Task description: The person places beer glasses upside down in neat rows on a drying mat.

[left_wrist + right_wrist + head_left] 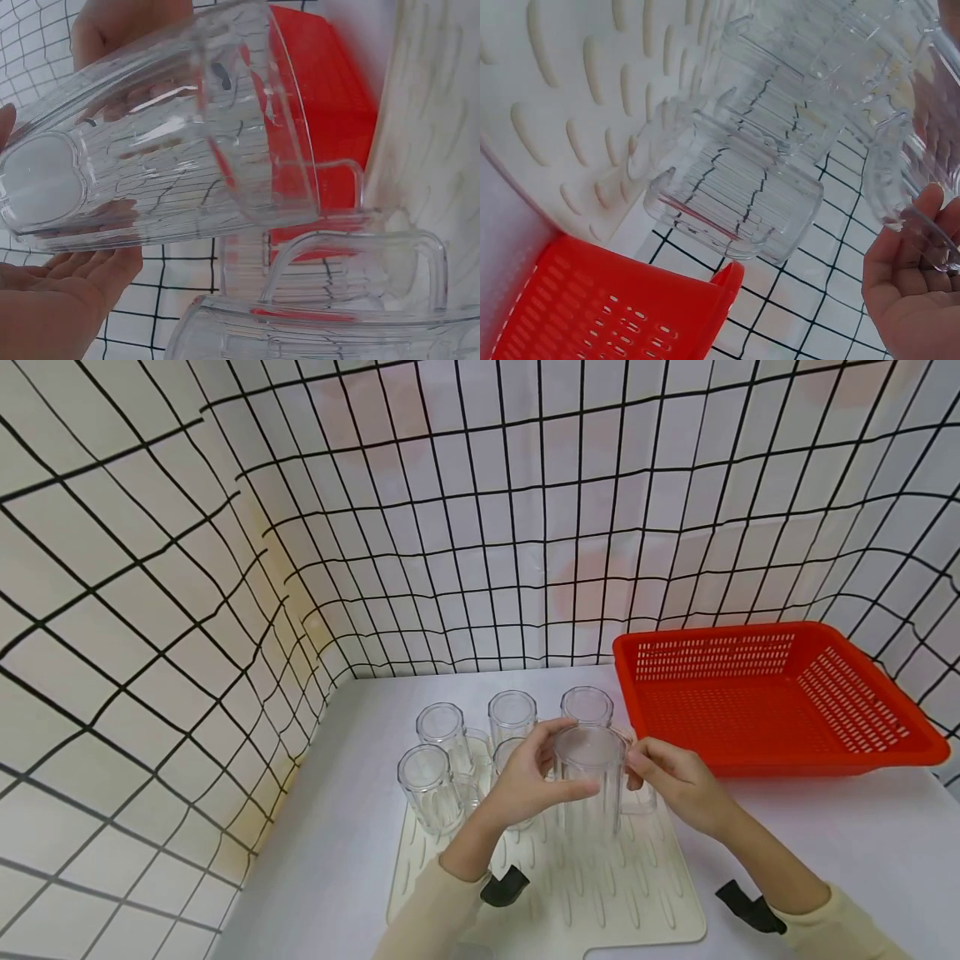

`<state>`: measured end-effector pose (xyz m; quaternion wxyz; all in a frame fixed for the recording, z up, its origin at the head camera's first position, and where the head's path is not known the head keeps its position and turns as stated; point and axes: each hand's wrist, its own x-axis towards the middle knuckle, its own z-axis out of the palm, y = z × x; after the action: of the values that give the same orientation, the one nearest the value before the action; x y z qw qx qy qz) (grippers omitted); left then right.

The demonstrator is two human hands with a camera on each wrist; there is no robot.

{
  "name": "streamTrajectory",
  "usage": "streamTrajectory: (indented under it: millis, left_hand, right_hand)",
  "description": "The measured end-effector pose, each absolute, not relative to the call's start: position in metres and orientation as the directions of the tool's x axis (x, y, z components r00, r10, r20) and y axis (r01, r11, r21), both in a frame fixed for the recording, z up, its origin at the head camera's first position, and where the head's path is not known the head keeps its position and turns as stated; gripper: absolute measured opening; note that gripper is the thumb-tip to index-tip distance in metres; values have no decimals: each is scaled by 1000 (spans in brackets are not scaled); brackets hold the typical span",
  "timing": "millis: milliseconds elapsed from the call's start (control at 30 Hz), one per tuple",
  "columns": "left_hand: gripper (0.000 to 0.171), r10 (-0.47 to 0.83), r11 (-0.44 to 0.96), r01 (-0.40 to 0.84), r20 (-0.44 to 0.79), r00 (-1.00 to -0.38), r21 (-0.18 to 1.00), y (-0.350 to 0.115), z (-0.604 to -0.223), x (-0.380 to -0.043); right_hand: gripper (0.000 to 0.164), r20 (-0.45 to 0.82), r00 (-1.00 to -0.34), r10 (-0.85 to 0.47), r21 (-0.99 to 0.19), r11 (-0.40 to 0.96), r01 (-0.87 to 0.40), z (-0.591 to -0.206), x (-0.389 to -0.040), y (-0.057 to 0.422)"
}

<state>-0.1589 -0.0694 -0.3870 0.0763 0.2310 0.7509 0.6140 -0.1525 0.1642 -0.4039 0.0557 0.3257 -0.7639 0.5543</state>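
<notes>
Both hands hold a clear mug upside down above the front part of a cream drying mat. My left hand grips it from the left near its upturned base, thumb in front and fingers behind. At its right side, my right hand holds the handle with curled fingers; the handle also shows in the right wrist view. Several more clear mugs stand at the back and left of the mat, among them a front left mug and a back middle mug. One mug is partly hidden behind my left hand.
A red plastic basket with slotted sides sits at the right, beyond my right hand. Black wire grid walls line the back and sides of the white table.
</notes>
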Motion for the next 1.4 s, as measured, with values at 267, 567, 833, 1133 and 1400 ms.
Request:
streamTrajectory:
  millis: [267,567,833,1133,1400]
  left_hand:
    - [76,463,195,266,150,-874,944,-66,-387,-168]
    - [78,477,386,293,83,-875,875,-66,-386,-176]
    - [81,514,536,329,9,-858,777,-64,-384,-181]
    - [80,534,670,417,-10,-845,614,-57,-389,-188]
    - [81,528,728,435,-28,-849,530,-51,-391,-187]
  right_hand:
    - [13,411,-812,-415,-833,191,-519,-414,-157,168]
    - [12,385,-828,-408,-844,207,-495,-427,-160,169]
    - [14,375,-832,-408,-856,193,-480,-444,-164,171]
    - [13,349,-851,-392,-874,192,-447,-461,-166,172]
    - [12,362,-846,-392,-881,153,-448,-472,-167,171]
